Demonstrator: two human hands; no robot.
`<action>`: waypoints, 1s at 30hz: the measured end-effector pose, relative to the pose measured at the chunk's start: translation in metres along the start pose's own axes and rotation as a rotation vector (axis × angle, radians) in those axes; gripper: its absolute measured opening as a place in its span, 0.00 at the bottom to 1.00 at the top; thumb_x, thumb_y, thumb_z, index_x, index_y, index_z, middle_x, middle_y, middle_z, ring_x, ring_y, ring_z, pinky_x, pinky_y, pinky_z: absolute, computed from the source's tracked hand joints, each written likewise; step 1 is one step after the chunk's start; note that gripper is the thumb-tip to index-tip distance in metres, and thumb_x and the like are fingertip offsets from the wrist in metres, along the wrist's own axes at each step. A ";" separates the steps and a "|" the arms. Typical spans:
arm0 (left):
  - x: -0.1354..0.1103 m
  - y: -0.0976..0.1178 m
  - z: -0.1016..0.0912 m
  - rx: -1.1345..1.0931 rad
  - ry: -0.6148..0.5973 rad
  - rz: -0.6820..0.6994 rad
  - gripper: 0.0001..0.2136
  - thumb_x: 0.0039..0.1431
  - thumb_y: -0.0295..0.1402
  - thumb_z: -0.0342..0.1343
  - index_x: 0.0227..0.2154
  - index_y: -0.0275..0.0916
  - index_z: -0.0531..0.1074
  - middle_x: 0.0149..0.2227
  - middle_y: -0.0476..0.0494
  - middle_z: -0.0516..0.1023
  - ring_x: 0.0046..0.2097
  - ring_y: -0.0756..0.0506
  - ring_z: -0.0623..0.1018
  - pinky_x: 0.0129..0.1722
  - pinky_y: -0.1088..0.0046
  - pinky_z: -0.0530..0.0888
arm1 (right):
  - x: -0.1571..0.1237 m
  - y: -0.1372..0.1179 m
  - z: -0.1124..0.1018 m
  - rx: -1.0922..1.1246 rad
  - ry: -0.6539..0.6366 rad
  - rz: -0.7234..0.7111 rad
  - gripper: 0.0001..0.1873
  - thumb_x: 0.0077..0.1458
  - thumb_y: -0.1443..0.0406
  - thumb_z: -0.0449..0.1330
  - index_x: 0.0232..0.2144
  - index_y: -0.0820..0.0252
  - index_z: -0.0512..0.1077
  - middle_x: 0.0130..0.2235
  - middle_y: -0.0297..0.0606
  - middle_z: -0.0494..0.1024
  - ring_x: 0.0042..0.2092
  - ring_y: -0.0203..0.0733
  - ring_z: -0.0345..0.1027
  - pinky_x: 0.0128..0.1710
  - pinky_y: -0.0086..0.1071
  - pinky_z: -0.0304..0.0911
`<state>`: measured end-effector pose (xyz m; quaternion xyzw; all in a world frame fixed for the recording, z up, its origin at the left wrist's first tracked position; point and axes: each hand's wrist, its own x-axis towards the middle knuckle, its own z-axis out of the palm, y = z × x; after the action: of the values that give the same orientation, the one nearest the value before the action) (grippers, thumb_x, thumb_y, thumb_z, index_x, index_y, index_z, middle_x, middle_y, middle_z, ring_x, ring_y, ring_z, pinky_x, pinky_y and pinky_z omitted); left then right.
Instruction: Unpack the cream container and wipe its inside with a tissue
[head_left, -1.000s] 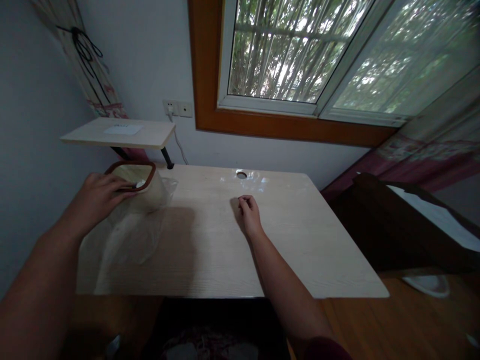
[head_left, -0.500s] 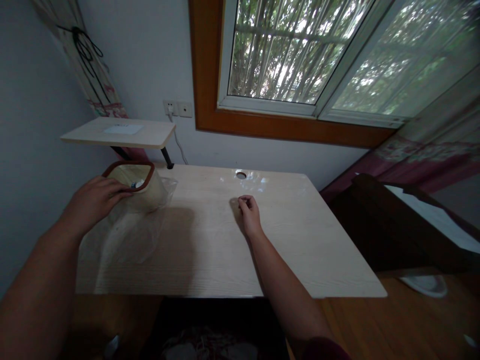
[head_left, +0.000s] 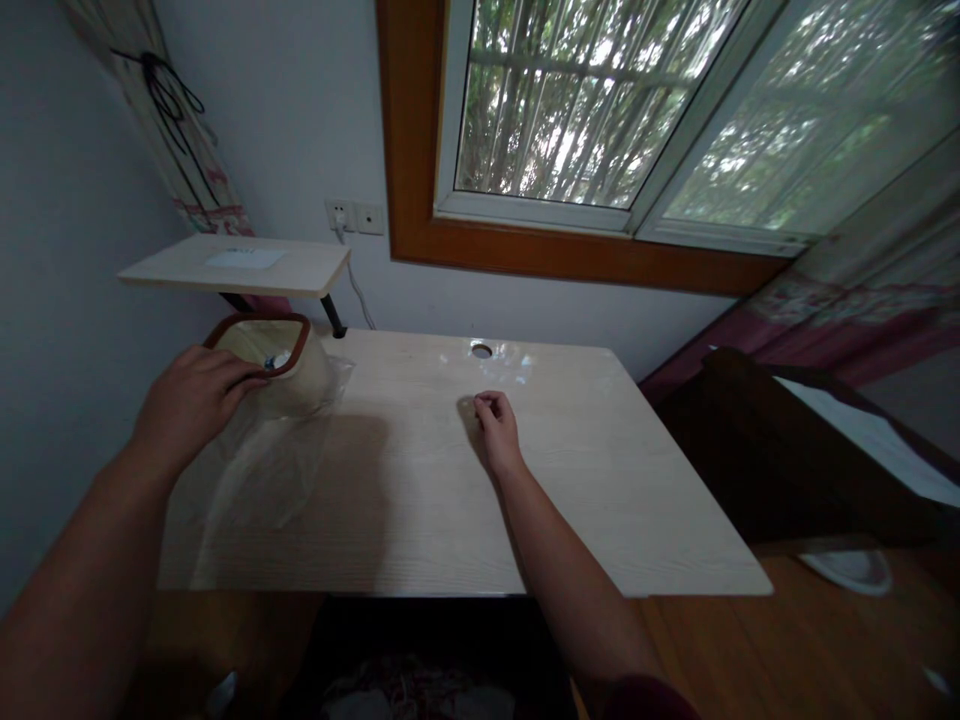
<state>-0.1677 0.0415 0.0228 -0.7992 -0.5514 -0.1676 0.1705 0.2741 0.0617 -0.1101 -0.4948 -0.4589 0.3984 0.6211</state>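
My left hand point(head_left: 196, 402) is closed on the near rim of a cream bin point(head_left: 304, 385) with a reddish-brown rim, at the left of the desk. Inside the bin a small white and blue item point(head_left: 277, 358) shows, too small to name. Thin clear plastic point(head_left: 281, 480) lies around the bin's foot and spreads toward the desk's front edge. My right hand point(head_left: 498, 428) rests low over the middle of the desk, thumb and fingers pinched together. Whatever may be between its fingertips is too small to make out.
The pale wooden desk point(head_left: 600, 480) has a round cable hole point(head_left: 481, 351) at the back. A raised shelf point(head_left: 300, 264) with a white paper point(head_left: 246, 258) stands behind the bin. Dark furniture point(head_left: 750, 460) is at the right, and a window point(head_left: 585, 110) is above the desk.
The bin's rim has risen slightly, and more of the item inside shows. My left hand has shifted a little with it. My right hand has barely moved.
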 end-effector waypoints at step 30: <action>0.068 0.137 0.024 -0.247 0.106 0.307 0.07 0.64 0.37 0.58 0.37 0.44 0.80 0.34 0.42 0.78 0.45 0.39 0.71 0.50 0.54 0.68 | 0.002 0.003 -0.003 -0.016 0.012 0.000 0.17 0.59 0.48 0.59 0.36 0.54 0.73 0.29 0.31 0.70 0.34 0.41 0.64 0.35 0.34 0.59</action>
<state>-0.0139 0.0630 0.0208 -0.8787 -0.3889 -0.2478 0.1233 0.2770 0.0634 -0.1125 -0.5023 -0.4583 0.3917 0.6198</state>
